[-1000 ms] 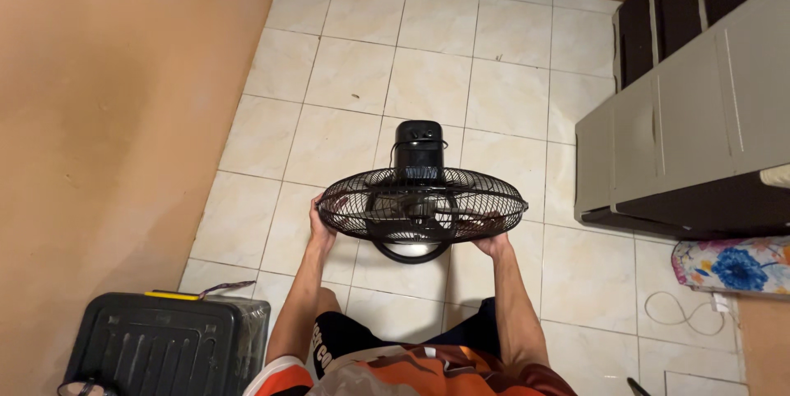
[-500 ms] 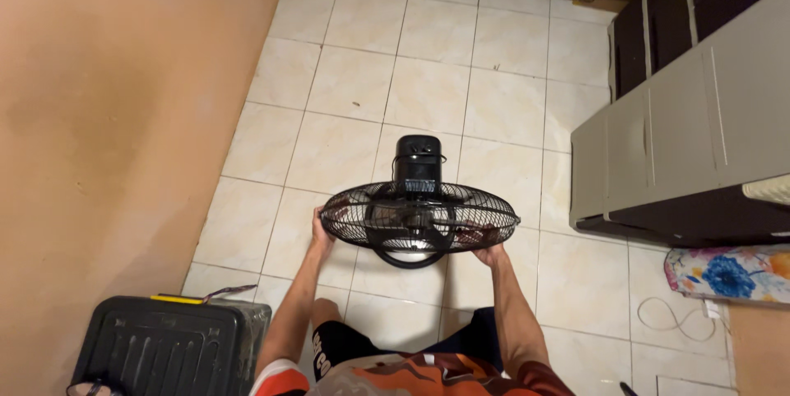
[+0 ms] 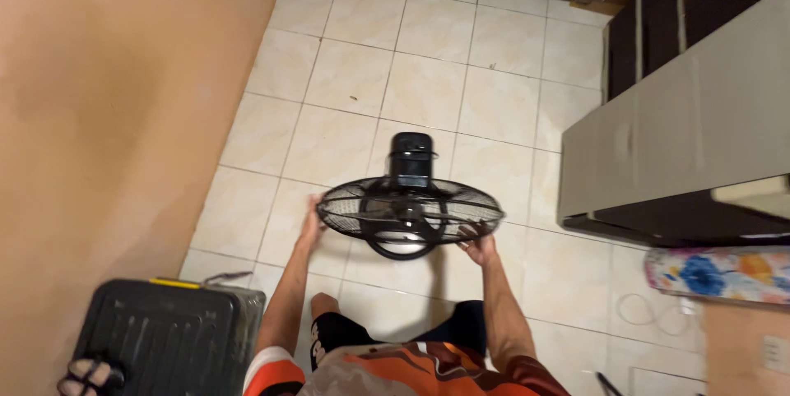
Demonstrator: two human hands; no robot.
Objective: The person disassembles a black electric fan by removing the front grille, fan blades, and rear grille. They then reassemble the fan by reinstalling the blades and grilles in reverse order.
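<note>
On the left we see a bare orange wall (image 3: 107, 116), and down in the near left corner of the floor sits a black ridged case (image 3: 164, 338) with a yellow latch.

Next comes our left hand (image 3: 311, 227). Its grip is wrapped on the left rim of the black fan (image 3: 410, 208), fingers curled onto the wire cage. We should keep those fingers on the outside ring and not poke them through the wires.

The fan hangs in the air in front of us, above the tiled floor (image 3: 461, 75), about over the middle of it. The round cage lies nearly flat, and the dark motor lump (image 3: 411, 156) sticks out on the far side. That lump looks heavy, so we think the fan may want to tip away from us. We do well to hold both sides at the same height and keep our arms close.

Then comes our right hand (image 3: 477, 241). Its grip is closed on the right rim of the cage, from below.

On the right stands a long grey cabinet (image 3: 675, 141), well apart from the fan. Near the right edge of the floor lie a flowery cloth (image 3: 716, 273) and a thin white cord (image 3: 650, 310). We should step carefully so we do not trip on that cord.
</note>
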